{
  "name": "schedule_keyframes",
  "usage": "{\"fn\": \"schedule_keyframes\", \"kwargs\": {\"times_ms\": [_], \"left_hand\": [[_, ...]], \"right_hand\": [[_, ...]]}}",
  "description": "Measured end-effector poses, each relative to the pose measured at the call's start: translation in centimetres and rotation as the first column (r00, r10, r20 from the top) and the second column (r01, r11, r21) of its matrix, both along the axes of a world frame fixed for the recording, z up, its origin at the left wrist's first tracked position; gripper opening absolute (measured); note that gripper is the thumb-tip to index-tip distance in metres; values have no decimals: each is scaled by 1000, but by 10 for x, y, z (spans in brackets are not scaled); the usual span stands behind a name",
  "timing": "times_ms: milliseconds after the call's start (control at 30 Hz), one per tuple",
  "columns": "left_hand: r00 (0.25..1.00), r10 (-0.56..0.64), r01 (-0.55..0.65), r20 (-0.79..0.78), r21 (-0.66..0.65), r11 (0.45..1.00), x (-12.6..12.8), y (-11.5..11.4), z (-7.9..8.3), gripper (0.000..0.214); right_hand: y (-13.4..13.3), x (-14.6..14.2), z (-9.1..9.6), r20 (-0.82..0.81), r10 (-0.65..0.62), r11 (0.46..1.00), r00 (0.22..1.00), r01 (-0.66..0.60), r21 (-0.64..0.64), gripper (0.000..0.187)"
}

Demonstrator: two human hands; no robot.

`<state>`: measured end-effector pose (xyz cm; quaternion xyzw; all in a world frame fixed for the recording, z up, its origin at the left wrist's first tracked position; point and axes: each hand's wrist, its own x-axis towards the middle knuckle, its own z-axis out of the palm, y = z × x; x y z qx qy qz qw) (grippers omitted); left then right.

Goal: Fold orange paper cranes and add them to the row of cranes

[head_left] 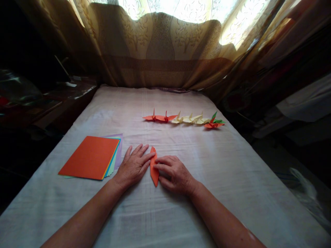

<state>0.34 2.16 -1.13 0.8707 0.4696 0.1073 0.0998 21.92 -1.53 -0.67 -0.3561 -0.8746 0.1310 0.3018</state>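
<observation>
A narrow, pointed piece of folded orange origami paper (154,176) lies on the white bedsheet between my two hands. My left hand (133,165) rests flat on the sheet, fingers spread, its index finger pressing on the upper part of the paper. From the other side, my right hand (176,173) bends its fingers onto the middle of the paper. Its thumb is by the paper's lower right edge. Parts of the folds are hidden under the fingertips.
To the left sits a stack of coloured paper squares (90,156), orange on top. Farther back stands a row of several folded paper cranes (191,119) in red, cream, green and orange. A patterned curtain (160,41) hangs behind the sheet-covered surface (124,103).
</observation>
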Motion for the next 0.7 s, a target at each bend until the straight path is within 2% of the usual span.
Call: {"fn": "schedule_keyframes", "kwargs": {"times_ms": [267, 433, 700], "left_hand": [[1000, -5, 5, -19, -5, 1000, -1, 1, 1, 36], [1000, -8, 8, -14, -2, 1000, -1, 1, 1, 37], [998, -20, 18, 62, 33, 999, -3, 1, -3, 34]], "right_hand": [[1, -2, -4, 75, -48, 995, 996, 41, 95, 22], [4, -5, -8, 65, -109, 984, 992, 99, 152, 18], [6, -5, -13, 71, -139, 984, 988, 129, 125, 18]]}}
